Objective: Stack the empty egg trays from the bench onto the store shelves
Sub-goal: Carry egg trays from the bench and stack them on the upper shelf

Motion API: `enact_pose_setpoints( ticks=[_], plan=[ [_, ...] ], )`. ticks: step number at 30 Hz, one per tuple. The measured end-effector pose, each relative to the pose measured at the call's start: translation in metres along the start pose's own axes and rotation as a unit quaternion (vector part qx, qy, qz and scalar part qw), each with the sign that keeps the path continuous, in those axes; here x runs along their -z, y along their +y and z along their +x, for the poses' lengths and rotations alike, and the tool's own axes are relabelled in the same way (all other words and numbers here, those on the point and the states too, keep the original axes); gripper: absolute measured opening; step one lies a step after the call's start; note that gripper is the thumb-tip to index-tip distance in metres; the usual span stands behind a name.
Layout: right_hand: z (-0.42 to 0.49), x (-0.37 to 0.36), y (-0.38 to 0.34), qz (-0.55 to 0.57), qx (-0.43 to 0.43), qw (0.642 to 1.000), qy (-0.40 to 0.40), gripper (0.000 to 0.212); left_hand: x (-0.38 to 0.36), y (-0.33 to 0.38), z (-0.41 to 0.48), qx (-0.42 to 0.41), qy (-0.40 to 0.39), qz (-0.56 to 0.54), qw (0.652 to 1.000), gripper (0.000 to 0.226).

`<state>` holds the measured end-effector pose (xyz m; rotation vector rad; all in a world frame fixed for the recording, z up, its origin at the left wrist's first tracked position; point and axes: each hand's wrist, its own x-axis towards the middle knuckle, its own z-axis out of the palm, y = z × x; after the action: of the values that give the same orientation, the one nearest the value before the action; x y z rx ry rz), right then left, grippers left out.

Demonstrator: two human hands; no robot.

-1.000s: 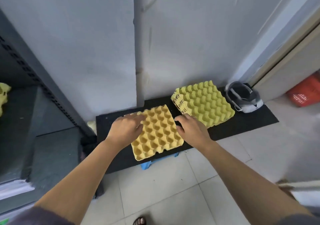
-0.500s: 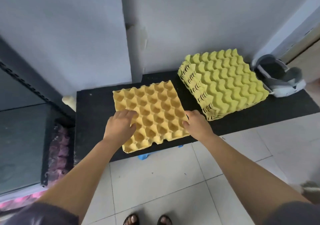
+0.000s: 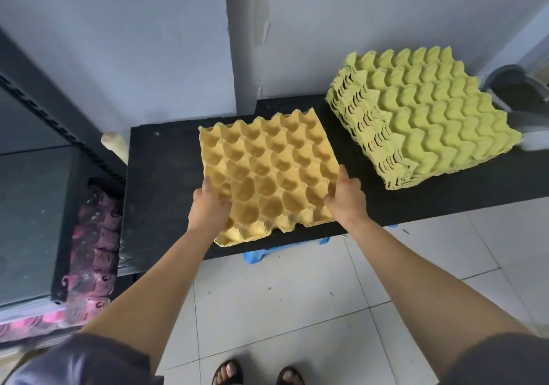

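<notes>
Lying on the black bench, cups up, an orange-yellow egg tray has its near edge jutting a little past the bench's front lip. Both hands are on it: the left hand is closed round the tray's near left side, thumb lying over the cups and fingers tucked beneath, and the right hand grips the near right edge the same way, thumb up along the rim. Whether the tray is lifted clear of the bench or resting on it, I cannot tell. Just to the right, apart from it, stands a stack of yellow-green egg trays, set askew. Beyond that stack, at the bench's far right end, sits a grey object, partly out of frame. To the left is a dark shelf unit with pink trays at its edge. Below, pale floor tiles, a blue plastic piece under the bench, and the person's sandalled feet
</notes>
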<state>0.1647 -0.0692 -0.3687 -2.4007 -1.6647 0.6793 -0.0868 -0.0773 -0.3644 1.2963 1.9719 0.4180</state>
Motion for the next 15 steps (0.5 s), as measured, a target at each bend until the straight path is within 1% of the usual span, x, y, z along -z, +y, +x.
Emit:
enact_pose_setpoints(
  ticks=[3, 9, 12, 15],
  plan=[
    [-0.006, 0.012, -0.007, 0.039, -0.005, 0.999, 0.008, 0.079, 0.012, 0.009, -0.005, -0.004, 0.008, -0.004, 1.0, 0.054],
    [-0.033, 0.061, -0.039, 0.097, 0.019, 0.993, 0.063, 0.077, 0.058, 0.042, -0.025, -0.011, 0.026, -0.011, 1.0, 0.056],
    [-0.052, 0.103, -0.063, 0.116, 0.043, 0.988, 0.088, 0.073, 0.098, 0.07, -0.044, -0.023, 0.035, -0.011, 0.999, 0.057],
    [-0.073, 0.156, -0.089, 0.124, 0.037, 0.987, 0.1, 0.07, 0.141, 0.104, -0.066, -0.043, 0.057, -0.009, 0.997, 0.05]
  ],
)
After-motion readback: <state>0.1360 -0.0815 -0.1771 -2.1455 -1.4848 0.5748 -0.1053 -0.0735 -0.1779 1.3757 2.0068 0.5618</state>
